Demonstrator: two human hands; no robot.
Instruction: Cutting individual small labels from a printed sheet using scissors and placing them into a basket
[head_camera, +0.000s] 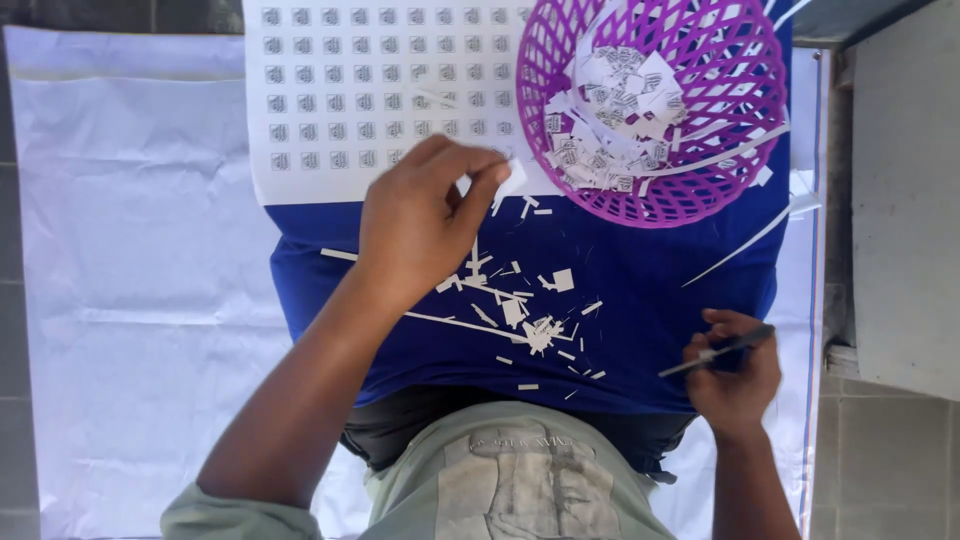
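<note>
From my head camera, my left hand (425, 225) sits mid-frame, fingers pinched on a small cut paper square (512, 178), held just beside the purple basket (745, 195) at upper right, where the cut squares pile up. My right hand (735, 375), lower right, is curled shut around the scissors (718, 352), parked clear of the scraps (530, 325) littering the blue cloth (650, 300) on my lap

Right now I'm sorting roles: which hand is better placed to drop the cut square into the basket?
Left hand: it already pinches the small paper piece beside the purple basket. The right hand holds scissors.
</note>
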